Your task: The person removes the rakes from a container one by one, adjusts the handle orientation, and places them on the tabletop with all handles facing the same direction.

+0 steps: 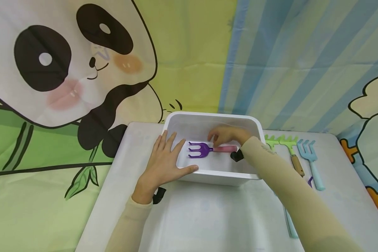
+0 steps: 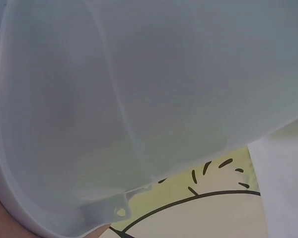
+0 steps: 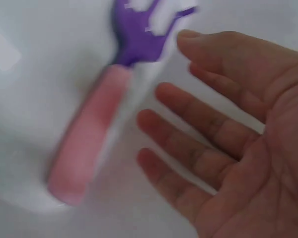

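Cloth with a cartoon panda and blue stripes hangs behind a white table. On the table stands a white rectangular plastic bin, its long side running left to right across the person's front. The left hand rests flat over the bin's near left corner, fingers spread, thumb along the front rim; the left wrist view shows only the bin's wall close up. Inside the bin lies a small toy garden fork with a purple three-pronged head and a pink handle. Its long axis runs left to right, prongs toward the left hand, handle toward the right. The right hand reaches in from the right side and sits just above the handle; in the right wrist view its fingers are straight and loosely parted, just beside the handle and not closed round it. The right hand is plainly the nearer one. Outside the bin to the right lie a green rake and a light blue fork.
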A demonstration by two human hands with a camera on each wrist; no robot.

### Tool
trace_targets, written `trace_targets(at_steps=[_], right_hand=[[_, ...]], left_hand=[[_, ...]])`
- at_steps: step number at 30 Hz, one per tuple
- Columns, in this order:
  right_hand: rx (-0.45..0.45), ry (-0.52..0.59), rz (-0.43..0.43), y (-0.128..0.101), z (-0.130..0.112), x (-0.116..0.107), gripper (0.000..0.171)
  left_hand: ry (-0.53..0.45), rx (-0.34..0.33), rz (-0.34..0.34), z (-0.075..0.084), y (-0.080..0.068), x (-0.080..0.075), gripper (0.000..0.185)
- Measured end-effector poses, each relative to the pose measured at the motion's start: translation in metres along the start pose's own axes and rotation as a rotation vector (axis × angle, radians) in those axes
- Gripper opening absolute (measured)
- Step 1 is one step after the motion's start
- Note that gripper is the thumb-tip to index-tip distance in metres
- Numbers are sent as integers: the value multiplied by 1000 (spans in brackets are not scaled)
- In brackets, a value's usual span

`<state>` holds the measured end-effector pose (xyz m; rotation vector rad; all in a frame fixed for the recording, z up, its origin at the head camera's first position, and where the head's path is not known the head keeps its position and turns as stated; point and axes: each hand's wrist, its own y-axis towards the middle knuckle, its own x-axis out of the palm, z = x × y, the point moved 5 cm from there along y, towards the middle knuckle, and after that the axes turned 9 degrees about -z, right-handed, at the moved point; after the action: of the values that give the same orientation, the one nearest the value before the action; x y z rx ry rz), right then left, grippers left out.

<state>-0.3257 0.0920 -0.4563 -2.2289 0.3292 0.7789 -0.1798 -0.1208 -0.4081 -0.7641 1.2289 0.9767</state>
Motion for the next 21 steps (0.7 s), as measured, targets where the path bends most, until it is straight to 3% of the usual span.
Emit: trace_targets(at_steps=[6,13,21], right_hand=[[79,-37,-49,7,8,13,42],[187,-171,-44,15,18,25,40],[214,-226,1,22,20,35,17]], left_hand=[[-11,-2,-8,0,0,0,107],[-7,-2,-8,0,0,-1,108],[-15,-4,-9,1,0,-1,109]])
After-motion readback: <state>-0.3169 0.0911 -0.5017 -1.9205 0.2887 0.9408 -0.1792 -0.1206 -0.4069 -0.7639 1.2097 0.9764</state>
